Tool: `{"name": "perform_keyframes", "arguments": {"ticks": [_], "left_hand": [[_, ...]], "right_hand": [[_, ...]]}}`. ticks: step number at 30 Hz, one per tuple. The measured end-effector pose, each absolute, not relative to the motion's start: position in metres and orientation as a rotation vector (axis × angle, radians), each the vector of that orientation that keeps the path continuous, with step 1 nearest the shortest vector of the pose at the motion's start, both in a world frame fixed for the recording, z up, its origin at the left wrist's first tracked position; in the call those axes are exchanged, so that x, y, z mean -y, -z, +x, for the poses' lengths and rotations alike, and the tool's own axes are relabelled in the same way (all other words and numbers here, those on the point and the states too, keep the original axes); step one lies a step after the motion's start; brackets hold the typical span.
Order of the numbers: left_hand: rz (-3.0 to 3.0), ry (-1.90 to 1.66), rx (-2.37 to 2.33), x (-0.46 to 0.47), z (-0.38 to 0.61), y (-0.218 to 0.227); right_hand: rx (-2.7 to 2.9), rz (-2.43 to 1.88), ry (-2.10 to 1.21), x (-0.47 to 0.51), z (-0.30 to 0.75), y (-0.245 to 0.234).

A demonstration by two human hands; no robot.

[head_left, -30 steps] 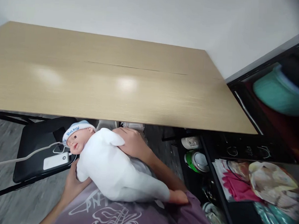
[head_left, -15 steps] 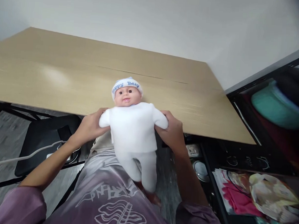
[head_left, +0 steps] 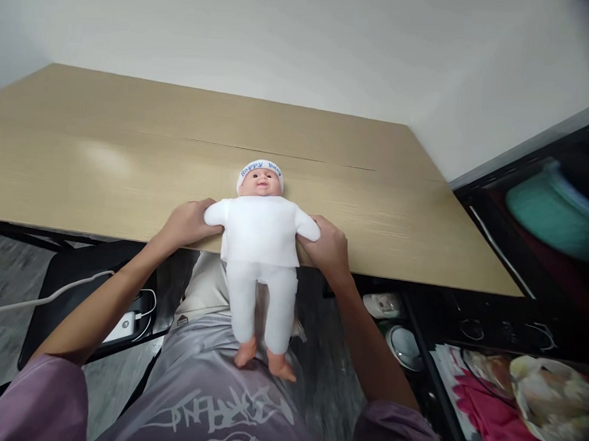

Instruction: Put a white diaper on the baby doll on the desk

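Note:
A baby doll [head_left: 261, 232] in white clothes faces up toward me, its white cap marked with blue lettering. My left hand [head_left: 190, 223] is closed round the doll's sleeve on the left side. On the other side, my right hand [head_left: 329, 245] grips the opposite sleeve, thumb on top. The doll's head and upper body are over the wooden table [head_left: 128, 192], while its legs hang past the near edge above my shirt, bare feet showing. Whether its back touches the tabletop is hidden.
At lower left stands a black chair [head_left: 63, 294] with a white power strip [head_left: 124, 327] and cable. To the right are black shelves with a teal basin [head_left: 556, 211], pink cloth [head_left: 487, 408] and a plastic bag [head_left: 552, 398]. A white wall [head_left: 245, 40] rises behind the table.
Both hands have moved the doll forward, farther over the table. Its legs now hang straighter and both feet show. The grip on both sleeves stays the same.

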State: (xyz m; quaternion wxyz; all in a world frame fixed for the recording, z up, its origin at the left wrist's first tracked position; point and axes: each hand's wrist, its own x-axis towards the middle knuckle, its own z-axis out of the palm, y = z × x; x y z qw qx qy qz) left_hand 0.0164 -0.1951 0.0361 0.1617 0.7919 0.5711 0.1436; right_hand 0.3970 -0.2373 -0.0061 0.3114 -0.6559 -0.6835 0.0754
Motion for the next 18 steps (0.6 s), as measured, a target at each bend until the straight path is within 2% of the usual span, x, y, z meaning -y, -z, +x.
{"name": "perform_keyframes", "arguments": {"ticks": [8, 18], "left_hand": [[2.492, -0.502, -1.683, 0.164, 0.012, -0.015], [2.574, -0.495, -1.682, 0.046, 0.014, -0.001]], "right_hand": [[1.884, -1.701, -0.125, 0.198, 0.401, 0.024], [1.911, -1.729, 0.064, 0.085, 0.404, 0.037]]}}
